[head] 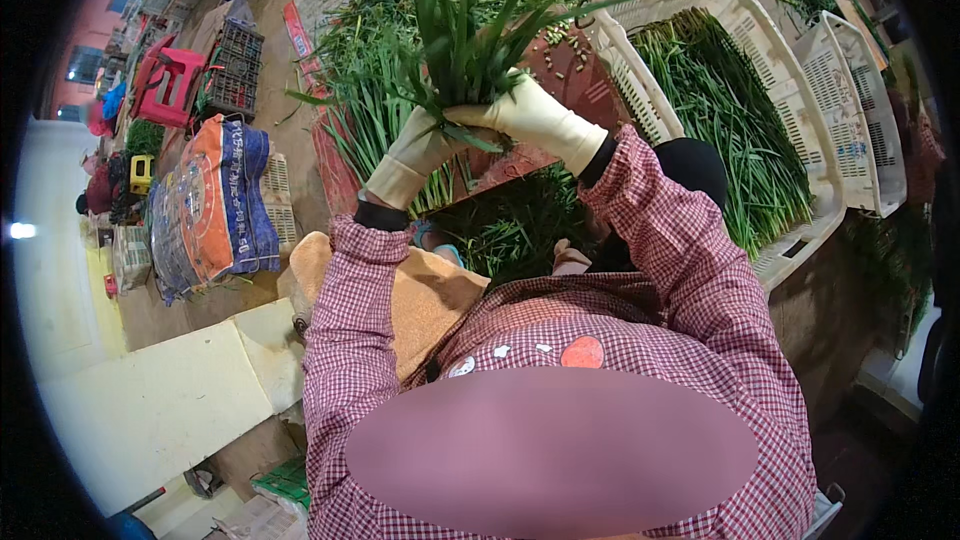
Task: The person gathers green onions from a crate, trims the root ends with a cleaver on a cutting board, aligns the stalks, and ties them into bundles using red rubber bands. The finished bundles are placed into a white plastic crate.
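A bunch of long green leafy stalks [450, 29], which look like garlic chives, stands upright between my two hands. My left hand [420, 153], in a pale rubber glove, closes around its lower left side. From the right, my right hand [525, 112], gloved alike, grips the base with its thumb laid across. The stalk ends are mostly hidden by the gloves. Under the hands is a red board [596, 93], scattered with short cut stem pieces [574, 52]. A large heap of the same greens [360, 37] spreads over the board's left and far side.
A white plastic crate [829, 172] with neatly laid greens [720, 104] stands close on the right, another white crate [855, 112] beyond it. Loose leaves [517, 225] lie below the board. At left are a stuffed woven sack [210, 202], a pink stool [166, 82] and a black crate [234, 67].
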A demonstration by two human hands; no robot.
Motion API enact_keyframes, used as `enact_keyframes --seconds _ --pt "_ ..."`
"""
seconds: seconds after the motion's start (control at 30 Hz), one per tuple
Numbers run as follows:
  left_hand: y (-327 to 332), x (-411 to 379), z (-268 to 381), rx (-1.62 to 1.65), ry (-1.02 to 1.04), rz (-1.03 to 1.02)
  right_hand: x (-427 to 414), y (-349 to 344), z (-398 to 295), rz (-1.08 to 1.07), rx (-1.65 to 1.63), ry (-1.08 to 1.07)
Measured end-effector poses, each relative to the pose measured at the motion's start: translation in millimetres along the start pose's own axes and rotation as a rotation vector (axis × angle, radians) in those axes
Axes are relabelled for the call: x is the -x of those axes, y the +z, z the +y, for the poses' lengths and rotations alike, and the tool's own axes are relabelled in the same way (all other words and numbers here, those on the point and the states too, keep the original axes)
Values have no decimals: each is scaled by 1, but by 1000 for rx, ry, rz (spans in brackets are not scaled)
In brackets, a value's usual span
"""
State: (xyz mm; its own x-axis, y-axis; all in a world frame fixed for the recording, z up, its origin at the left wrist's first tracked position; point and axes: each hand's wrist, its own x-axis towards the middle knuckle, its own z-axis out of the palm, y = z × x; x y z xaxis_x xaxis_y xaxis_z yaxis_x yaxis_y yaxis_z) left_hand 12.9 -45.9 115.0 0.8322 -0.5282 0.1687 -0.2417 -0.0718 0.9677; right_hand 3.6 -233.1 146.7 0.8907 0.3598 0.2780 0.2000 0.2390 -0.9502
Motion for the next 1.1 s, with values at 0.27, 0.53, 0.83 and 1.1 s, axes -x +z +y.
enact_keyframes --seconds 0.27,0.53,0.83,1.1 --pt "-15 -24 -53 841 -192 0 -28 -20 -7 -86 656 -241" --pt "3 -20 -31 825 -129 282 -26 -12 -11 -48 391 -69" --pt "-36 47 74 826 -219 859 33 -21 53 -473 447 573" --pt "-79 189 84 951 -130 1214 65 22 77 -451 386 625"
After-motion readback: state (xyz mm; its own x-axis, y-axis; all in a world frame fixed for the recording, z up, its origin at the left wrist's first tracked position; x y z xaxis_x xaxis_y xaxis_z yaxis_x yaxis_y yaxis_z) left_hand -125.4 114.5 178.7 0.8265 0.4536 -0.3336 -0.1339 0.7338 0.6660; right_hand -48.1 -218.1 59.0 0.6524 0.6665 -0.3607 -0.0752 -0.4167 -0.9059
